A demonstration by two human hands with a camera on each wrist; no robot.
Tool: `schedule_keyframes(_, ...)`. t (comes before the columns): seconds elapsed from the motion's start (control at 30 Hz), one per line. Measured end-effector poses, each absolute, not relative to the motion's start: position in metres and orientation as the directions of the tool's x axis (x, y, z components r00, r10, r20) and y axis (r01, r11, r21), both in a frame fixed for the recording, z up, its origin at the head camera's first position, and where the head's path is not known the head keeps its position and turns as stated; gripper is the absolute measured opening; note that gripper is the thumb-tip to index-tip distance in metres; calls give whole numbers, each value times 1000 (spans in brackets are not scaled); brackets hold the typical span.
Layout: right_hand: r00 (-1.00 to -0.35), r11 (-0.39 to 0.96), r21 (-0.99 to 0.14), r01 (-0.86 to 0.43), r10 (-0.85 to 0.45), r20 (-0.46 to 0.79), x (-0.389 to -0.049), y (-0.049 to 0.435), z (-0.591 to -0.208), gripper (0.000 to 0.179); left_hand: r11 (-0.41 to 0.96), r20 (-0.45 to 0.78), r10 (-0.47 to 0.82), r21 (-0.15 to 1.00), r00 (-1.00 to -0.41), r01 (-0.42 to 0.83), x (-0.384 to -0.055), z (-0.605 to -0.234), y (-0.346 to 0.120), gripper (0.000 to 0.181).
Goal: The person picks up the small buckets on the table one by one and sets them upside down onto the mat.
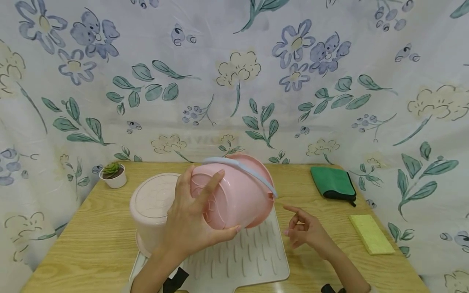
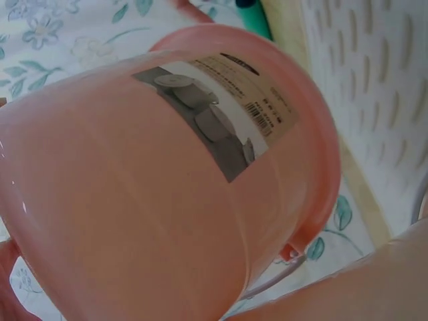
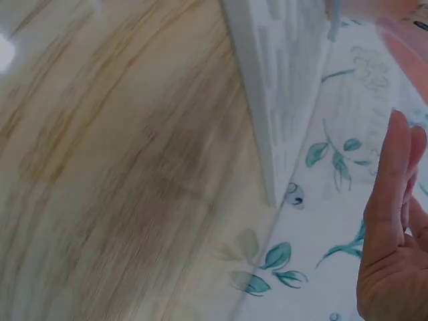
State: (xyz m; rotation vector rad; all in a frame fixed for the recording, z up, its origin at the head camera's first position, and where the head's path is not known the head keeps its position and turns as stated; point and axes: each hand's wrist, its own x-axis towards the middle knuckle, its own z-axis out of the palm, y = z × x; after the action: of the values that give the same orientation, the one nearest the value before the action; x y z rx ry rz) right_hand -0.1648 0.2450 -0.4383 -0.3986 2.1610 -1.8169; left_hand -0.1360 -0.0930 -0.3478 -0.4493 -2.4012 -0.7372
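Observation:
A pink bucket (image 1: 242, 195) with a pale blue handle (image 1: 238, 163) is held tilted above the mat, its mouth facing right and its base toward the left. My left hand (image 1: 196, 215) grips it by the base end, thumb below and fingers spread over the bottom. In the left wrist view, a printed label (image 2: 221, 114) with a barcode shows on the bucket's side. My right hand (image 1: 307, 232) hovers to the right of the bucket, fingers loosely bent, holding nothing. A cream bucket (image 1: 154, 203) stands upside down behind my left wrist.
A white ridged drying mat (image 1: 253, 260) lies on the wooden table (image 1: 88, 228). At the back left stands a small potted succulent (image 1: 112, 175). On the right are a folded green cloth (image 1: 331, 181) with black trim and a yellow sponge cloth (image 1: 371, 234). A floral curtain hangs behind.

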Motion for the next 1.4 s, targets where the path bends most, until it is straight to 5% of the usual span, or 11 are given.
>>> schedule_keyframes(0.1, -922, 271, -963, -14, -376, -93, -164, 244, -439, 74, 807, 566, 149, 405, -811, 431, -134, -346, -90, 115)
schedule_keyframes(0.33, -897, 497, -822, -277, -441, 36, -164, 244, -449, 70, 846, 505, 162, 372, -848, 383, -133, -346, -84, 114)
schedule_keyframes(0.57, -886, 637, -680, -363, -461, 40, -164, 242, -453, 76, 878, 426, 169, 344, -889, 331, -134, -346, -78, 110)
schedule_keyframes(1.4, -828, 584, -743, -326, -555, -74, -166, 248, -470, 83, 918, 337, 195, 269, -921, 292, -139, -354, -63, 107)
